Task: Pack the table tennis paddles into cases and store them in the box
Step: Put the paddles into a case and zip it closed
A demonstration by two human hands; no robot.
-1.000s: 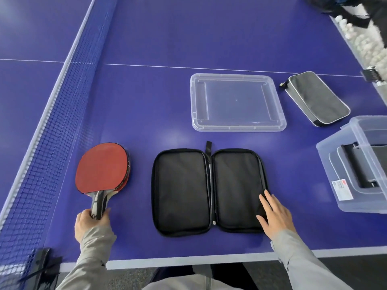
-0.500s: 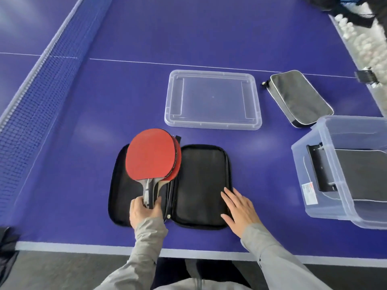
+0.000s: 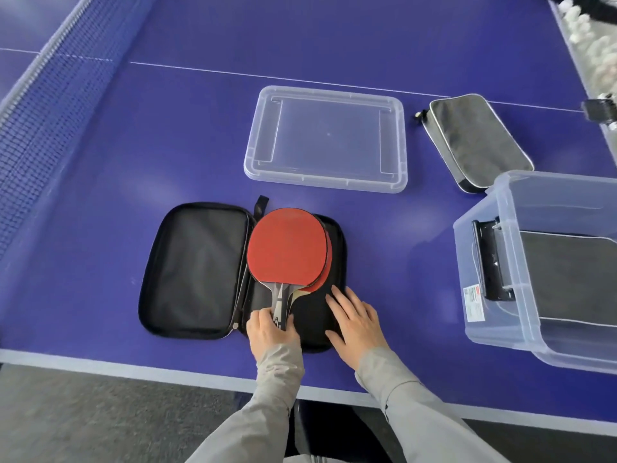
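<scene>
Two stacked red paddles (image 3: 287,245) lie over the right half of an open black case (image 3: 197,272) near the table's front edge. My left hand (image 3: 272,332) grips their handles. My right hand (image 3: 355,324) rests flat, fingers spread, on the case's right half beside the handles. A clear plastic box (image 3: 507,208) stands at the right with a dark case (image 3: 567,279) inside. A closed grey case (image 3: 477,142) lies behind the box.
The box's clear lid (image 3: 325,138) lies upside down behind the open case. The net (image 3: 50,95) runs along the left. White balls (image 3: 587,31) sit past the table's far right edge, near a net clamp (image 3: 601,110).
My left hand carried the paddles from the table's left side rightward, over the case's left half and onto its right half. My right hand stayed on the case.
</scene>
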